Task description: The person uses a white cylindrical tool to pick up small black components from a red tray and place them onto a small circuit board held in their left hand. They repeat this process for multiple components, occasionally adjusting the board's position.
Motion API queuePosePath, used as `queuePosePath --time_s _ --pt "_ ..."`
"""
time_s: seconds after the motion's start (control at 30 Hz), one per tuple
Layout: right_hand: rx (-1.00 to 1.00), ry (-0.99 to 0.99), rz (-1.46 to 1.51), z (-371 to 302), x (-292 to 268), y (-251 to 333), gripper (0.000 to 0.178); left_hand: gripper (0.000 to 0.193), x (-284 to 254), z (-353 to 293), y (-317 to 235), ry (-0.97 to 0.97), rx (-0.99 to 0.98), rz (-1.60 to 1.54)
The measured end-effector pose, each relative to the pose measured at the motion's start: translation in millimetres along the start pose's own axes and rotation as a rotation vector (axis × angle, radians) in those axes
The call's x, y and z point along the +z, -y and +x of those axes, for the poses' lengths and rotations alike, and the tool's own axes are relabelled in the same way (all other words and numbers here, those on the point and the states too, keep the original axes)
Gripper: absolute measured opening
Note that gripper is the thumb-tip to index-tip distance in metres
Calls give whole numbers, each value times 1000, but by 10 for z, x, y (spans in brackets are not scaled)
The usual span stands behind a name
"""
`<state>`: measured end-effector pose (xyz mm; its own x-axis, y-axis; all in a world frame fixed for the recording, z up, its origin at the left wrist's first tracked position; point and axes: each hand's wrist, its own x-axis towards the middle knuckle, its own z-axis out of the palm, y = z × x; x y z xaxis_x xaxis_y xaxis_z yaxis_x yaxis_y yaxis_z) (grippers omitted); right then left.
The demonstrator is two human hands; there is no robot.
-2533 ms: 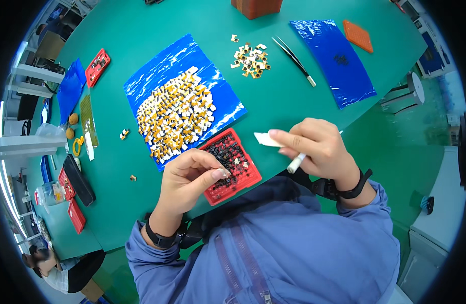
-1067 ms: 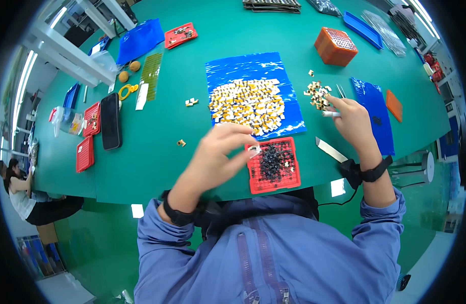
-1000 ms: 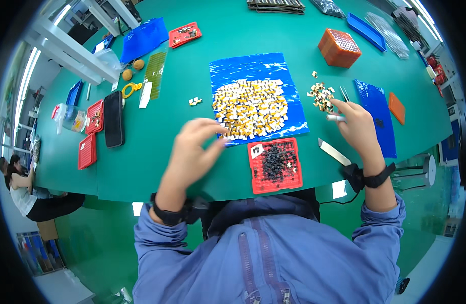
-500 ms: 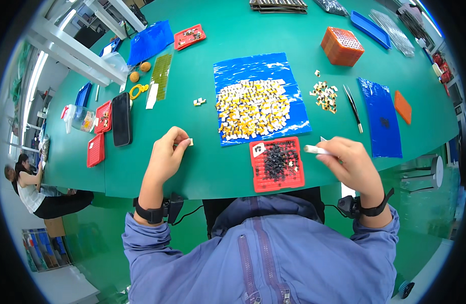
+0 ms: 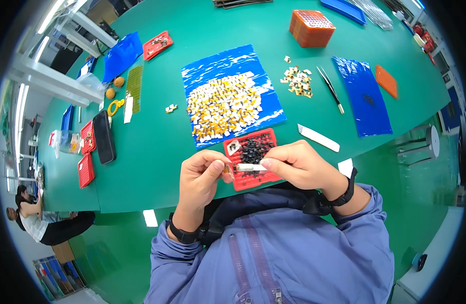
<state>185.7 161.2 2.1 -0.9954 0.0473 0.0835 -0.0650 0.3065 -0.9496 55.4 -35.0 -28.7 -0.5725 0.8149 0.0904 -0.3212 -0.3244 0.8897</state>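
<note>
My left hand (image 5: pixel 198 178) is closed in a pinch on a small flat piece (image 5: pixel 229 169), largely hidden by the fingertips. Between the fingers of my right hand (image 5: pixel 303 164) is a short white pen-like stick (image 5: pixel 247 167); its blunt tip points left, close to the pinched piece. Whether the two touch, I cannot tell. Both hands are over the near part of a red ribbed tray (image 5: pixel 239 187), which holds many tiny black parts (image 5: pixel 254 148) and a white tag. Beyond it, a heap of small white-and-yellow pieces (image 5: pixel 225 104) lies on a blue sheet (image 5: pixel 228 57).
Right of the tray lies a white strip-shaped blade (image 5: pixel 318 138). Farther back are tweezers (image 5: pixel 331 91), a small pile of pieces (image 5: pixel 297 81), another blue sheet (image 5: pixel 362 96) and an orange block stack (image 5: pixel 311 30). At left lies a black phone (image 5: pixel 104 137).
Both hands have come together over the red tray, the left moving right with its small piece, the right moving left with the white stick. The view has shifted, and the white strip is now uncovered.
</note>
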Motion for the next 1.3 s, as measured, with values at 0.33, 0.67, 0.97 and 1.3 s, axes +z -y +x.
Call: queuePosePath --time_s 0.33,0.67,0.97,1.3 --pt "-42 -44 51 -46 41 -67 22 14 152 -33 205 42 -144 -440" --pt "-146 -92 65 -69 -13 -104 12 12 167 -23 287 124 -201 -493" --pt "24 2 101 -104 -53 -73 9 12 205 -43 287 82 -261 -524" --pt "-37 -49 109 -93 -62 -158 11 10 208 -50 277 57 -290 -496"
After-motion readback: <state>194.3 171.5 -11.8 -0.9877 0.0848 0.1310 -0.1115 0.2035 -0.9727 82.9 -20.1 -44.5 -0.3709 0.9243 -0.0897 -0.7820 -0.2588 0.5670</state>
